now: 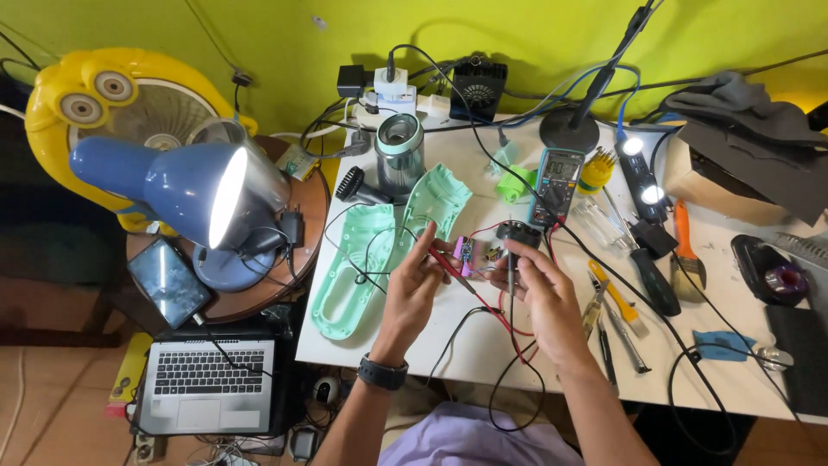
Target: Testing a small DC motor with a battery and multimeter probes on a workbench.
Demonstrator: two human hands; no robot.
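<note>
Circuit board point(466, 251): small, with purple ends, lying on the white worktop point(483, 345) just beyond both hands, between the pale green casing halves and the multimeter.
Head view, direction: the board lies straight ahead of the fingertips, slightly nearer the left hand than the right.
Red probe point(450, 265): thin, its long axis running on a diagonal from the left fingers up and leftward, down toward the red lead point(500, 315) trailing back across the worktop; its tip sits just beside the board.
Black probe point(511, 274): held nearly upright, its tip pointing down close to the right of the board; a round black part point(517, 231) stands just above it.
Left hand point(412, 289): fingers curled in a loose pinch around the red probe, palm turned inward, a dark watch on the wrist.
Right hand point(539, 289): fingers closed about the black probe, thumb toward the board.
Multimeter point(556, 183): teal-edged, lying flat beyond the right hand, leads running from it toward the hands.
Casing halves point(371, 250): two pale green shells, open side up, left of the left hand, long axes angled away from the person.
Other things: blue desk lamp point(185, 185) lit at the left; pliers and brush point(686, 259) to the right, well apart from the board.
</note>
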